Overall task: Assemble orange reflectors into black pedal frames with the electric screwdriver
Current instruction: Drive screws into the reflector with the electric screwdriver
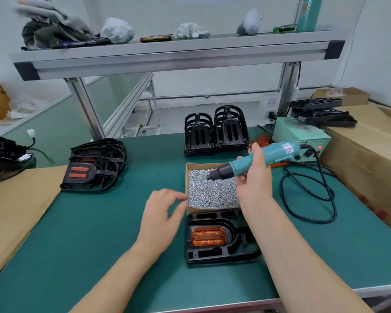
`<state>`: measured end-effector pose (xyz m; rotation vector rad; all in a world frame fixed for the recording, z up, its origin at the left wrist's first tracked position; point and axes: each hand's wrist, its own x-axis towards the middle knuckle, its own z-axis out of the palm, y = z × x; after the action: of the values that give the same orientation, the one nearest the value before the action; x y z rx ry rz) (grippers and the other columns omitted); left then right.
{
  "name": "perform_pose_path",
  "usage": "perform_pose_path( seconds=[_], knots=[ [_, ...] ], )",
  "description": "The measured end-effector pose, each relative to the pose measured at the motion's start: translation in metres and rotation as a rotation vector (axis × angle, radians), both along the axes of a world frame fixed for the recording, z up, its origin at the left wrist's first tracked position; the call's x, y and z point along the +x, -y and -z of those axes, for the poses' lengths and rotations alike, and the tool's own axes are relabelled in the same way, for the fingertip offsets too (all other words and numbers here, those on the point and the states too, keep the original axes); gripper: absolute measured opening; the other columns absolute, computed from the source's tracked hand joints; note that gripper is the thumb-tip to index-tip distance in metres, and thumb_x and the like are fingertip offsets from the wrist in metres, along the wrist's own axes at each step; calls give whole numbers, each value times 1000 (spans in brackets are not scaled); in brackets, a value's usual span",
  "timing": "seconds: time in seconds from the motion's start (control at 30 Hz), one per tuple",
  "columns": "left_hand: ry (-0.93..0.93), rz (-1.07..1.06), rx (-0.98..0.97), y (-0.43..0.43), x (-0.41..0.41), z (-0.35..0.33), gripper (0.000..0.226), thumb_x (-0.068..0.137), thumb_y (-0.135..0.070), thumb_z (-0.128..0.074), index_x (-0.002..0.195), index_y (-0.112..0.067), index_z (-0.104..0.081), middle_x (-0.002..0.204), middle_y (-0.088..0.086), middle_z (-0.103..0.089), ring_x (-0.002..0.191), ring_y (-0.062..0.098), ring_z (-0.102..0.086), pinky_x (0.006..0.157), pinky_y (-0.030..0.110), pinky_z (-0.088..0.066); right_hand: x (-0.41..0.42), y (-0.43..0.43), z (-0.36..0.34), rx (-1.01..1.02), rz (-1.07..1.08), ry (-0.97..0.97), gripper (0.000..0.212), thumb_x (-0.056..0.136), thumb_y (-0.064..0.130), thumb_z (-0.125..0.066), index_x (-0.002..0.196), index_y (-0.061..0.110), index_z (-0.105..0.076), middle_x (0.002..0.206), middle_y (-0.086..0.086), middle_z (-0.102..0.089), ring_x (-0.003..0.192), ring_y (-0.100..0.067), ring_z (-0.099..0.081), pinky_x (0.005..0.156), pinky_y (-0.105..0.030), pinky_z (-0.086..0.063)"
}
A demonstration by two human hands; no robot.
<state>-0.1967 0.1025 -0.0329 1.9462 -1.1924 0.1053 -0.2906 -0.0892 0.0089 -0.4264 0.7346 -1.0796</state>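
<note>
A black pedal frame [215,254] lies on the green mat in front of me with an orange reflector [208,236] seated in it. Just behind it stands a cardboard box of small silver screws [212,193]. My right hand [255,175] grips the teal electric screwdriver [257,158], its black tip dipped into the screws. My left hand [163,213] hovers open beside the box's left wall, fingers relaxed, holding nothing.
A stack of finished pedals with orange reflectors [93,166] lies at the left. Upright black frames [217,132] stand at the back. The screwdriver's power unit [303,136] and black cable [309,193] sit at the right, next to cardboard boxes [366,159]. An aluminium shelf [178,55] spans overhead.
</note>
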Motion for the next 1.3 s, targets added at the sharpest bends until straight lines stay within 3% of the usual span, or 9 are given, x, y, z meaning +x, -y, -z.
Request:
perform_pose_path(
  seconds=[0.1,0.3,0.4,0.53,0.67,0.8,0.97,1.07,1.3],
  knots=[
    [54,28,224,34,17,-19,14,92,-22,-67,102,-23,-77,99,-8,-70,102,18,-52,92,29,-36,-8,7,-2,-21,45,-13,33,88,26,-75,116,14,-63,91,-1,-61,63,-10,-62,58,-26,-55],
    [268,186,606,86,17,-21,26,92,-30,-65,115,-39,-70,101,-12,-70,103,16,-49,88,33,-40,-13,5,8,59,14,51,16,87,17,-74,96,17,-61,79,4,-63,55,-5,-56,53,-21,-51],
    [335,193,593,95,14,-14,15,90,-30,-66,103,-33,-73,98,-10,-71,101,16,-54,87,32,-38,-17,3,11,54,-12,84,14,88,15,-74,91,16,-60,77,2,-64,54,-6,-58,58,-23,-55],
    [348,165,456,94,17,-2,6,89,-31,-68,87,-28,-72,90,-11,-71,96,16,-55,90,35,-38,-21,3,11,39,-53,92,16,88,20,-76,87,14,-61,65,4,-65,49,-6,-59,47,-18,-50],
    [119,175,264,90,16,3,7,85,-20,-71,79,-25,-70,87,-14,-60,91,9,-50,88,32,-39,-23,2,10,47,-82,128,23,86,29,-79,90,15,-61,69,3,-66,49,-6,-57,45,-18,-48],
    [-183,156,89,85,9,-6,19,79,-9,-70,70,-24,-68,69,-12,-66,65,0,-55,69,18,-45,-23,-2,7,23,-119,121,18,85,24,-80,87,15,-65,70,4,-69,50,-6,-58,47,-18,-49],
    [-770,206,-86,63,-9,-16,19,76,-1,-71,71,-20,-68,69,-1,-65,63,8,-56,60,18,-46,-23,-2,1,58,-74,150,14,84,15,-77,87,13,-64,66,4,-68,48,-6,-57,46,-18,-48],
    [-1089,268,-145,44,-22,-14,20,76,4,-72,74,-15,-68,76,8,-67,68,14,-60,64,24,-49,-22,-1,1,69,-47,175,18,85,13,-76,93,13,-60,69,4,-67,49,-6,-56,47,-20,-49],
    [-1377,252,-254,21,-42,-15,25,54,-5,-82,75,-8,-70,82,19,-70,67,18,-64,61,22,-53,-15,-8,0,105,-19,176,16,87,14,-75,82,16,-60,63,5,-65,47,-5,-54,47,-17,-48]
  ],
)
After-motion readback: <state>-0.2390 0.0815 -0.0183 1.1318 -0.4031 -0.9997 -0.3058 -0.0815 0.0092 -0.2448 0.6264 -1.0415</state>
